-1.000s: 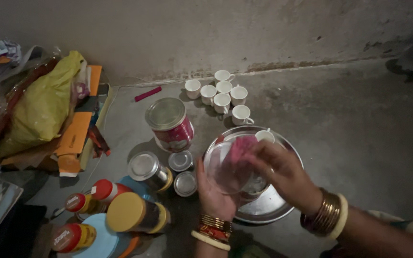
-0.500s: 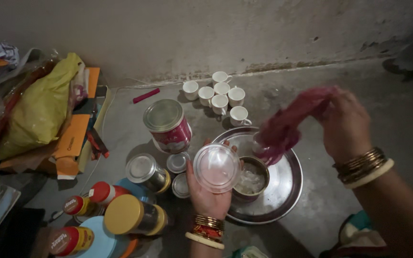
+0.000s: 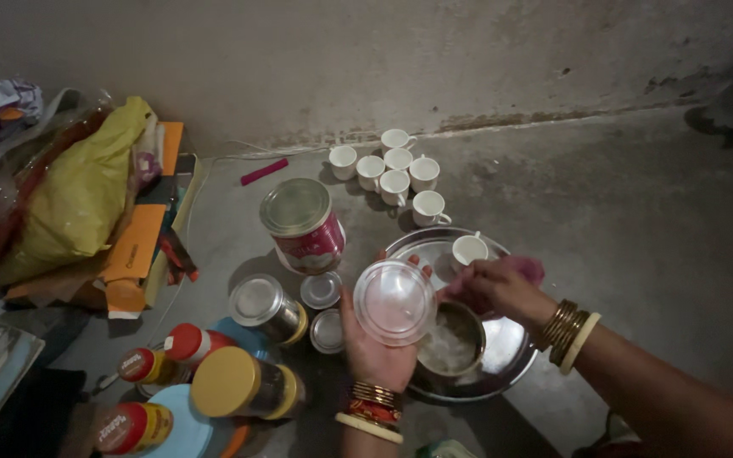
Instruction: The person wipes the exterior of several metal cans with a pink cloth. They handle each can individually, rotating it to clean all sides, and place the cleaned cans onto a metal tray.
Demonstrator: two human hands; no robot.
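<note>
- Far left of the floor (image 3: 638, 203), against the wall: yellow bag (image 3: 78, 191) heaped with clear plastic wrapping, orange cartons (image 3: 133, 242) stacked just beside it.
- Near left corner: red-capped bottles (image 3: 133, 424) and a yellow-lidded jar (image 3: 243, 382) crowded together, lying or leaning.
- By the wall's foot: small pink stick (image 3: 263, 170), flat and alone.
- Left of centre: red tin (image 3: 303, 222) with a silver lid, upright; below it a steel canister (image 3: 265, 305) and two small round steel lids (image 3: 322, 290), close together.
- Toward the wall, centre: cluster of white cups (image 3: 388, 170), upright, touching or nearly so.
- Centre: left hand (image 3: 375, 348), palm up, bangles at the wrist, fingers curled under a clear plastic lid (image 3: 394, 301) held level above the floor, just left of the steel plate (image 3: 511, 356).
- On the plate: steel bowl (image 3: 451, 339) with whitish contents, partly overlapped by the lid; one white cup (image 3: 470, 249) at the plate's far rim.
- Right of centre: right hand (image 3: 498, 288), bangles at the wrist, closed around a pink cloth (image 3: 526, 270), over the bowl's far edge and almost touching the lid's rim.
</note>
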